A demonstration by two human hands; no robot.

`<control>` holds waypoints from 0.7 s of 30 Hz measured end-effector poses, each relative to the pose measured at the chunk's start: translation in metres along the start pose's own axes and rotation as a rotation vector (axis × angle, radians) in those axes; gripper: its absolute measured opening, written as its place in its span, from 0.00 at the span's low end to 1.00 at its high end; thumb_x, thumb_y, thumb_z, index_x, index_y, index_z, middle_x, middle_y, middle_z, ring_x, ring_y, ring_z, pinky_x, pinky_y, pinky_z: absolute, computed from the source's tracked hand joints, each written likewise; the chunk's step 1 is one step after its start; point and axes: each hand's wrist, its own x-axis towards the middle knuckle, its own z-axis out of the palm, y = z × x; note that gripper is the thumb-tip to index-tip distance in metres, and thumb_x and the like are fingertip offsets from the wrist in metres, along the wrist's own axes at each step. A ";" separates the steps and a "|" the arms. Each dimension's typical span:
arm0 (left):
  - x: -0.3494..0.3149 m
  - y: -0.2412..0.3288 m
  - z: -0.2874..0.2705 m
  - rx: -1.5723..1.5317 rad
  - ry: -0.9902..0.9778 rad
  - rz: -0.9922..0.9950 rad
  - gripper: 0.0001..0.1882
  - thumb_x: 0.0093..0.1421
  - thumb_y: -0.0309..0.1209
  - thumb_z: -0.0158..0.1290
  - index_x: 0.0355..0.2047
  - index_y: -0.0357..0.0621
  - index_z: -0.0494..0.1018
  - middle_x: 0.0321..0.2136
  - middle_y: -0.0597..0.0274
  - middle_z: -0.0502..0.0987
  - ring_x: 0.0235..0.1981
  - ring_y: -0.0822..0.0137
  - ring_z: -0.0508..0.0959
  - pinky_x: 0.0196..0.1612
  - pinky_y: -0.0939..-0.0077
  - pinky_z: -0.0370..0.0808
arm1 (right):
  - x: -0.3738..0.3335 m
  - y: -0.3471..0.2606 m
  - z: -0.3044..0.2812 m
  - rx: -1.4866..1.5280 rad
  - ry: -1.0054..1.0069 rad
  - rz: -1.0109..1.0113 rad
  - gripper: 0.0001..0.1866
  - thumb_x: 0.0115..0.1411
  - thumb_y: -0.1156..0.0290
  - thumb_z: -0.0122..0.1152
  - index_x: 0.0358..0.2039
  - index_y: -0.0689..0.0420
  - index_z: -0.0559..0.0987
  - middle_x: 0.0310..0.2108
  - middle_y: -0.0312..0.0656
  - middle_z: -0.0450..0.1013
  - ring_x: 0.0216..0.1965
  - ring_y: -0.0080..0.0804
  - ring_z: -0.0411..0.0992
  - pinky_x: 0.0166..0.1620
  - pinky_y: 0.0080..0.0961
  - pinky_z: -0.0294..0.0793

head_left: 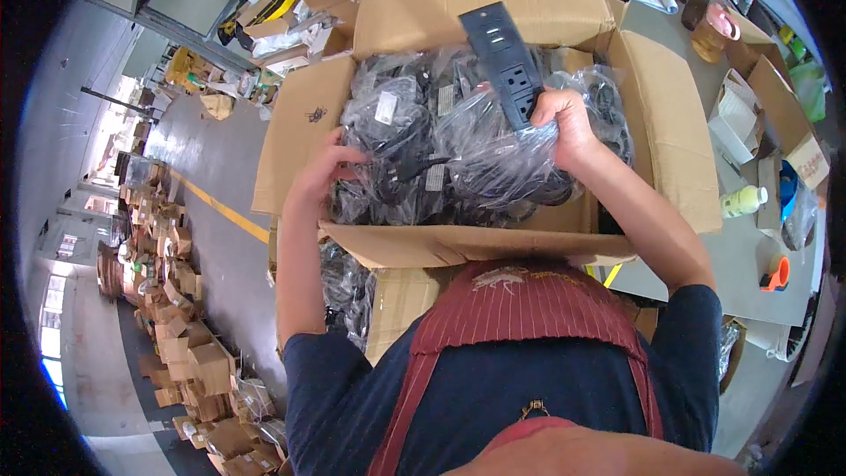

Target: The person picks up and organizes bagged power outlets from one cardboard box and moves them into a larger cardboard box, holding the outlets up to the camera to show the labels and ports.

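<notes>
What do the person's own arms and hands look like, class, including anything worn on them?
The left hand and right hand are bare, with no gloves. The forearms are uncovered, with no watch or bracelet visible. The short sleeves are dark navy.

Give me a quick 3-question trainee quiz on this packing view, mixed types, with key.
1. Which hand grips the black outlet strip?
2. True or false: the cardboard box below the strip is closed.
3. Fill in: the left hand is at the bagged bundles on the box's ____ side.

Key:
1. The right hand.
2. False; it stands open, with the bundles showing inside.
3. Left.
</notes>
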 end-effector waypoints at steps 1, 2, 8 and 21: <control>0.001 0.004 -0.005 -0.008 0.006 0.003 0.21 0.48 0.29 0.56 0.45 0.40 0.73 0.37 0.63 0.77 0.35 0.67 0.78 0.34 0.71 0.76 | -0.001 -0.004 -0.002 -0.004 0.004 0.006 0.30 0.35 0.75 0.51 0.43 0.68 0.79 0.34 0.47 0.78 0.30 0.38 0.75 0.39 0.29 0.76; 0.003 0.008 -0.013 0.103 0.072 0.085 0.21 0.51 0.34 0.56 0.45 0.40 0.74 0.38 0.63 0.77 0.35 0.66 0.78 0.37 0.69 0.75 | -0.001 -0.004 -0.004 -0.010 0.001 0.016 0.30 0.35 0.75 0.51 0.43 0.68 0.79 0.34 0.47 0.78 0.30 0.38 0.75 0.39 0.29 0.76; 0.035 0.064 0.013 0.574 0.089 0.135 0.30 0.62 0.58 0.48 0.41 0.43 0.78 0.35 0.61 0.78 0.35 0.67 0.78 0.38 0.71 0.72 | 0.010 0.001 -0.017 -0.046 0.031 0.030 0.35 0.34 0.71 0.50 0.48 0.71 0.76 0.39 0.51 0.78 0.35 0.42 0.77 0.44 0.34 0.78; 0.051 0.037 0.025 1.287 0.048 0.048 0.36 0.50 0.59 0.54 0.38 0.32 0.80 0.39 0.39 0.80 0.43 0.45 0.81 0.46 0.58 0.76 | 0.006 0.009 -0.016 -0.126 0.056 0.087 0.36 0.33 0.71 0.52 0.49 0.69 0.76 0.44 0.49 0.77 0.41 0.39 0.75 0.50 0.30 0.74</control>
